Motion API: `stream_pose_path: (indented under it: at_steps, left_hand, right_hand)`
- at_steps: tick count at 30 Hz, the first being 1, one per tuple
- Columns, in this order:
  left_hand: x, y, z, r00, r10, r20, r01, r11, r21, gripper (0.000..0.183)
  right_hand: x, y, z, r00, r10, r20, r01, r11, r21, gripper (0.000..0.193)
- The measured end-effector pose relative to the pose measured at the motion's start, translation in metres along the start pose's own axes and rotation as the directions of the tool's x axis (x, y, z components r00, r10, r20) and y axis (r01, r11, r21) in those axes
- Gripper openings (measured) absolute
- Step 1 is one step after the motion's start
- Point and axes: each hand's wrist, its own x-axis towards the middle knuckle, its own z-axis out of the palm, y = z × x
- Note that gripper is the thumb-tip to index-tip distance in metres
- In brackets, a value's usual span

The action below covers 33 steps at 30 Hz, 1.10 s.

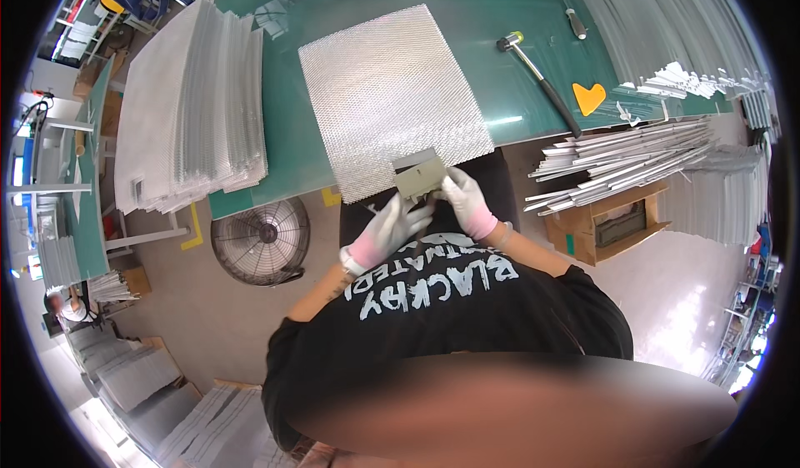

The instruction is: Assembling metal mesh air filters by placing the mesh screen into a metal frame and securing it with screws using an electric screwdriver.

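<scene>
A greenish-grey rectangular block (421, 179) with a darker strip along its far edge is up in front of my chest, over the near edge of a silvery metal mesh sheet (392, 93). My right hand (469, 205), in a white and pink glove, grips the block at its right side. Just below it, my gloved left hand (385, 233) has its fingers stretched apart, close to the block's lower edge. Whether those fingertips touch it I cannot tell. The mesh sheet lies on the green table (287, 164) and overhangs its front edge.
Tall mesh stack (192, 110) on the left. On the right lie a mallet (542, 85), a screwdriver (576, 24), a yellow scraper (589, 99) and metal strips (683, 18). Beneath stand a floor fan (261, 239) and cardboard box (587, 235) with strips (617, 164) above.
</scene>
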Motion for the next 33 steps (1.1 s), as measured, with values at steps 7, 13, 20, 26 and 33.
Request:
stream_pose_path:
  at_steps: [7,13,20,26,33]
  left_hand:
    - [-0.039,0.121,-0.008,0.782,-0.571,0.252,0.057,0.467,0.882,0.046]
    - [0.115,0.154,0.021,0.800,0.133,0.586,-0.427,-0.559,0.710,0.062]
    - [0.107,0.073,0.085,0.884,0.072,0.461,-0.340,-0.577,0.742,0.065]
    - [0.100,0.071,0.090,0.905,0.112,0.411,-0.289,-0.550,0.784,0.059]
    - [0.100,0.068,0.100,0.922,0.073,0.380,-0.279,-0.554,0.784,0.062]
  right_hand:
    - [0.008,-0.001,0.009,0.936,0.142,0.323,-0.092,0.982,-0.166,0.042]
    - [0.007,-0.013,0.021,1.000,-0.010,0.005,0.011,0.999,-0.035,0.034]
    - [-0.018,0.000,-0.035,0.836,-0.414,-0.360,0.267,0.880,-0.393,0.031]
    - [-0.018,-0.030,-0.031,0.897,0.048,-0.439,0.119,0.931,0.344,0.016]
    - [-0.011,-0.008,-0.035,0.847,0.016,-0.531,0.183,0.930,0.319,0.017]
